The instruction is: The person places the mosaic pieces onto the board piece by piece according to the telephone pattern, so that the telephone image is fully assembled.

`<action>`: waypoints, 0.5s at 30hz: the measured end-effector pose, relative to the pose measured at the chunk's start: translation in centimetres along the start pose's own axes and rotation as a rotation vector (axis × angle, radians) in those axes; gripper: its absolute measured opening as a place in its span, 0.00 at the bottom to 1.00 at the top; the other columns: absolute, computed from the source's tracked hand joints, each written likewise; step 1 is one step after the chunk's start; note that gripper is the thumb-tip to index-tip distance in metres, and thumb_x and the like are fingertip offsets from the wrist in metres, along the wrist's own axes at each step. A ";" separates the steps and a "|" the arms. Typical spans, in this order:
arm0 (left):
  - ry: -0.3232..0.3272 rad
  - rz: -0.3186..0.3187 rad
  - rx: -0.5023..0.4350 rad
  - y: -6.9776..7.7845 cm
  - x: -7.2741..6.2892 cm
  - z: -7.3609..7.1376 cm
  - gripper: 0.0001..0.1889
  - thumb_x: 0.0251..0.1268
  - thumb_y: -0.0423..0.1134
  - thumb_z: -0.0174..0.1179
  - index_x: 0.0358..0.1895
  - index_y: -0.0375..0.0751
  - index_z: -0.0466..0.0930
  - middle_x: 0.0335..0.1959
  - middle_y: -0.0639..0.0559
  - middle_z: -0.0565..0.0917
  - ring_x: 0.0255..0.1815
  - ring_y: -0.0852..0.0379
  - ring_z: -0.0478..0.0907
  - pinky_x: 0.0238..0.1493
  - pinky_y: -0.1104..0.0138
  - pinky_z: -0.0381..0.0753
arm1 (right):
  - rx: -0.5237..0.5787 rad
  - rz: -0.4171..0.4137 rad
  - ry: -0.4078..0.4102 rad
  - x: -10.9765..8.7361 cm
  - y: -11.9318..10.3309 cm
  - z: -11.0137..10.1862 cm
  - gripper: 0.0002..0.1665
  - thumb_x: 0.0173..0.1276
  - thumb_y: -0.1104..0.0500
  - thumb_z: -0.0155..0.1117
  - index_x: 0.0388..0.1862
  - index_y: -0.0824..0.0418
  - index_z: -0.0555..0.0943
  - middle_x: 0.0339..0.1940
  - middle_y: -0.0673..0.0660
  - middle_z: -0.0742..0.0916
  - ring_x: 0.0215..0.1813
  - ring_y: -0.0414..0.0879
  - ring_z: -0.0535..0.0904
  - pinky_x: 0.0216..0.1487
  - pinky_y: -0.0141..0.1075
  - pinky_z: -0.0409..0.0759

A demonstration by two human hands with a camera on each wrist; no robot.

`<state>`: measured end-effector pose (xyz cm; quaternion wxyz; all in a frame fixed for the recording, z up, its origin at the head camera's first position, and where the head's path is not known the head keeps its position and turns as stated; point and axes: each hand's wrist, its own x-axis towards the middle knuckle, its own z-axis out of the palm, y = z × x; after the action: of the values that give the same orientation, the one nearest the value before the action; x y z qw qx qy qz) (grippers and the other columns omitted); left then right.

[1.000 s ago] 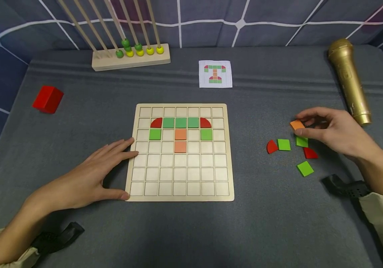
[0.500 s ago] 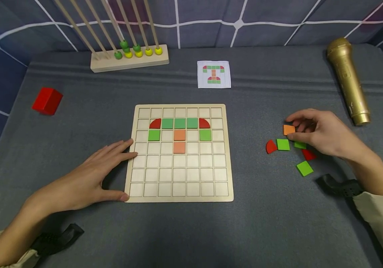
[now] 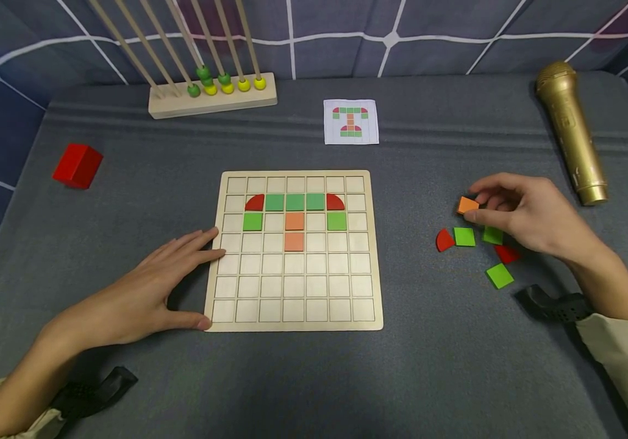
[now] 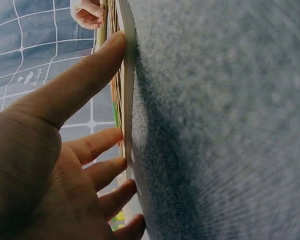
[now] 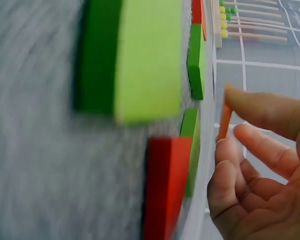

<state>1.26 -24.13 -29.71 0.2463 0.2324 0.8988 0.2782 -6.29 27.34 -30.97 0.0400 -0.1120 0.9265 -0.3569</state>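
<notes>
My right hand (image 3: 525,213) pinches an orange square tile (image 3: 467,205) between thumb and fingertips; in the right wrist view the orange tile (image 5: 225,117) shows edge-on, raised off the table. Below that hand lie loose green square tiles (image 3: 499,276) and red quarter-circle tiles (image 3: 445,240), one red tile (image 3: 507,253) partly under the hand. My left hand (image 3: 152,289) lies spread, its thumb and fingertips at the left edge of the wooden grid board (image 3: 294,326). The board's upper cells hold red quarter circles, several green squares and two orange squares (image 3: 294,242) down the middle column.
Behind the board lies a white card (image 3: 351,122) printed with a coloured tile pattern. A wooden bead abacus (image 3: 212,103) stands at the back left, with a red block (image 3: 78,166) in front of it. A gold microphone (image 3: 572,134) lies at the back right.
My right hand has lifted the orange tile from the pile, drawn it to the left and turned it between the fingers. My left hand has stayed at the board's edge.
</notes>
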 end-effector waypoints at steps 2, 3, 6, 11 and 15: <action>0.000 -0.002 -0.001 0.0 0.0 0.0 0.50 0.49 0.64 0.71 0.75 0.48 0.62 0.80 0.49 0.48 0.78 0.38 0.43 0.69 0.35 0.43 | 0.017 0.001 0.000 0.0 -0.6 0.2 0.16 0.57 0.64 0.77 0.44 0.63 0.85 0.29 0.53 0.83 0.29 0.38 0.75 0.28 0.24 0.70; 0.001 -0.003 -0.003 0.0 0.0 0.0 0.50 0.49 0.64 0.71 0.75 0.48 0.62 0.80 0.49 0.48 0.78 0.38 0.43 0.69 0.35 0.43 | 0.025 0.002 -0.001 0.1 -0.9 0.3 0.16 0.57 0.64 0.77 0.44 0.62 0.85 0.29 0.53 0.83 0.29 0.38 0.75 0.28 0.24 0.70; 0.001 -0.004 -0.008 0.0 -0.1 0.0 0.50 0.49 0.64 0.71 0.75 0.48 0.62 0.80 0.49 0.48 0.78 0.38 0.42 0.69 0.35 0.43 | 0.038 -0.018 0.002 0.1 -2.1 0.7 0.15 0.57 0.63 0.77 0.43 0.61 0.85 0.29 0.53 0.83 0.28 0.39 0.75 0.28 0.25 0.70; 0.000 -0.001 -0.005 0.0 0.0 0.0 0.50 0.48 0.64 0.71 0.75 0.48 0.62 0.80 0.49 0.47 0.78 0.38 0.42 0.69 0.35 0.43 | 0.036 -0.099 -0.011 0.0 -4.0 1.8 0.15 0.57 0.65 0.77 0.44 0.60 0.85 0.31 0.52 0.83 0.29 0.40 0.75 0.29 0.27 0.70; 0.002 0.002 -0.003 0.0 0.0 0.0 0.50 0.48 0.64 0.72 0.74 0.47 0.62 0.80 0.48 0.48 0.78 0.38 0.43 0.69 0.36 0.43 | 0.057 -0.162 -0.058 0.1 -5.6 3.0 0.16 0.58 0.64 0.76 0.46 0.60 0.84 0.33 0.51 0.83 0.30 0.40 0.74 0.29 0.29 0.70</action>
<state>1.30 -24.13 -29.67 0.2454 0.2327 0.8984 0.2801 -4.90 21.29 -29.42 0.0407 -0.1956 0.9024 -0.3817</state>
